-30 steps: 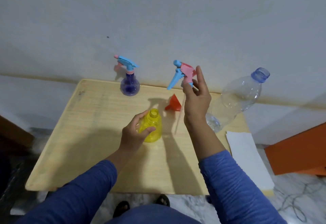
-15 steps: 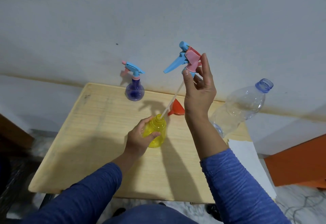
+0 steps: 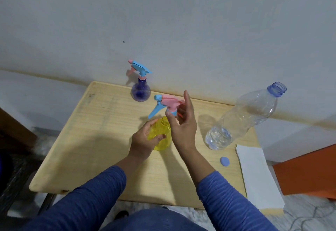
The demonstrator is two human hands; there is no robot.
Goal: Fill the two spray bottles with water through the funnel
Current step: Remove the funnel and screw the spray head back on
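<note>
The yellow bottle (image 3: 161, 136) is taken as the landmark, standing upright on the wooden table (image 3: 87, 139). On its near left flank it is gripped by the left hand (image 3: 143, 142), fingers curled round the belly, thumb across the front; a firm hold is wanted here, so that the bottle is not spun when the collar is turned. Just to its right and above its neck the spray head (image 3: 166, 106) is pinched at its collar between thumb and fingers of the right hand (image 3: 182, 127), the index finger raised straight and touching nothing; the head is tilted, nozzle to the left, and seems just short of seated on the threads; whether it is going on or coming off cannot be told from this view, nor can a water level be read through the yellow plastic.

If seating is meant, the collar is best squared over the neck before any twist is given; a crossed thread would leak; a light turn is judged enough.

To the bottle's near right a blue cap (image 3: 225, 161) lies on the table, a white paper (image 3: 258, 176) beyond it at the table's edge; further right the large clear bottle (image 3: 245, 119) is seen, uncapped, some water at its base. Behind the yellow bottle, by the wall, the purple bottle (image 3: 141, 90) stands capped. The funnel is not seen, possibly hidden by the right hand.
</note>
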